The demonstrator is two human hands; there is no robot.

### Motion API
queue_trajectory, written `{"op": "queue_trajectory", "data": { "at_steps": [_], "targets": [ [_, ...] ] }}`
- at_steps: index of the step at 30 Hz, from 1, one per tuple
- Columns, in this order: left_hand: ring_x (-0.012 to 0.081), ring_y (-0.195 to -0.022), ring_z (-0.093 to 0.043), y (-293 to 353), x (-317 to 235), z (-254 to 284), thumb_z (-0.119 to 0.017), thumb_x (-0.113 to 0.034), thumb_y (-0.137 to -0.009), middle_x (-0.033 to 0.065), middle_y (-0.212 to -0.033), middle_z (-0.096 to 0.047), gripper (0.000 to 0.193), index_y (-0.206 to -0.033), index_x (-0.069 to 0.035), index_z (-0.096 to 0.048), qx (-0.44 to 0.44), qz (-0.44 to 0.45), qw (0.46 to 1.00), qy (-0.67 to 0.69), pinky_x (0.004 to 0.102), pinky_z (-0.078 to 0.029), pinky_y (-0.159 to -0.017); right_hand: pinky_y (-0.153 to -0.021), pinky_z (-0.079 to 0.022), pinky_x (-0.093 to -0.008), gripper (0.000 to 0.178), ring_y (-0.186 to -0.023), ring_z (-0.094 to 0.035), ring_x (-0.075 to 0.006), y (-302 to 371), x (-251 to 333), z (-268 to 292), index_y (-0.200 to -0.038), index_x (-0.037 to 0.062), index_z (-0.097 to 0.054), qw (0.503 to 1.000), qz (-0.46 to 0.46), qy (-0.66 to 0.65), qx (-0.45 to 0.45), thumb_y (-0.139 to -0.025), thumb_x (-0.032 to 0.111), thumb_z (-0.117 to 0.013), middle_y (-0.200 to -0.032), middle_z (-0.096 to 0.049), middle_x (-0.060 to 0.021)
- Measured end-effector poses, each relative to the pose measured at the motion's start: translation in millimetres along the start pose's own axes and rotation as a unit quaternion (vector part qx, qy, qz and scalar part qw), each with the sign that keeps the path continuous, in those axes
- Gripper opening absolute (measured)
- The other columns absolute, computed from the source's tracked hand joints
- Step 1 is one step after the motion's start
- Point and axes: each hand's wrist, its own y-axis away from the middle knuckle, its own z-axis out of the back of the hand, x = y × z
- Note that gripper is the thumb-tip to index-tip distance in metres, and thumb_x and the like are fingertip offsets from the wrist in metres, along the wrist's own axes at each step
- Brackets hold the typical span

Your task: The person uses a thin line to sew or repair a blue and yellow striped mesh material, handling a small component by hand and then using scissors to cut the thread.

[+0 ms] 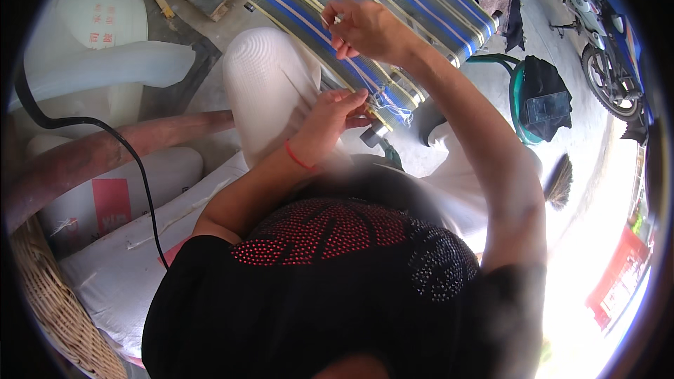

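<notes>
Striped woven fabric (435,14), loose pale threads (394,107); left hand (333,121): grip pinching corner; right hand (372,31): curled grip, contents unclear.

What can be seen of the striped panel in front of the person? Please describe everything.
The striped panel looks like woven fabric, with long blue, grey-green and pale stripes. It is spread out flat, slanting across the view, with one end near the person. At that end, loose pale threads lie tangled beside a dark end cap. The left hand is at this end; the right hand partly covers the panel from above.
</notes>
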Motion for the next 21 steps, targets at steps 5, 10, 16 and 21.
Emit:
{"op": "queue_trajectory", "data": {
  "at_steps": [5,10,16,21],
  "targets": [
    [0.0138,-0.081,-0.058,-1,-1,-1,-0.047,-0.020,-0.088,0.0058,-0.089,-0.061,0.021,-0.093,-0.004,-0.058,0.010,-0.002,1.000,-0.009,0.0280,-0.047,-0.073,-0.053,-0.046,-0.0277,0.011,-0.056,-0.053,-0.0141,-32,29,17,-0.094,0.0077,-0.046,0.982,-0.003,-0.185,-0.029,-0.085,0.007,-0.040,-0.065,-0.052,-0.0071],
    [0.0142,-0.083,-0.059,-1,-2,-5,-0.047,-0.019,-0.088,0.0072,-0.090,-0.061,0.020,-0.094,-0.004,-0.058,0.002,0.001,1.000,-0.013,0.0274,-0.047,-0.074,-0.046,-0.046,-0.0275,0.013,-0.054,-0.051,-0.0150,-58,54,52,-0.092,0.0102,-0.044,0.948,0.196,-0.189,-0.165,-0.085,0.001,-0.039,-0.063,-0.049,-0.0061],
    [0.0138,-0.082,-0.059,-1,0,-1,-0.047,-0.020,-0.088,0.0075,-0.089,-0.062,0.021,-0.095,-0.003,-0.058,0.006,0.001,1.000,-0.015,0.0263,-0.047,-0.073,-0.057,-0.050,-0.0262,0.017,-0.062,-0.051,-0.0135,-62,90,76,-0.092,0.0096,-0.044,0.910,0.223,-0.258,-0.237,-0.082,-0.004,-0.039,-0.070,-0.047,-0.0038],
    [0.0132,-0.081,-0.059,0,-3,-4,-0.048,-0.020,-0.088,0.0074,-0.089,-0.062,0.021,-0.095,-0.003,-0.058,-0.002,0.001,1.000,-0.022,0.0251,-0.047,-0.072,-0.062,-0.049,-0.0265,0.015,-0.064,-0.049,-0.0125,-72,85,91,-0.092,0.0082,-0.044,0.896,0.307,-0.247,-0.205,-0.083,-0.003,-0.040,-0.070,-0.046,-0.0031]
  ]
}}
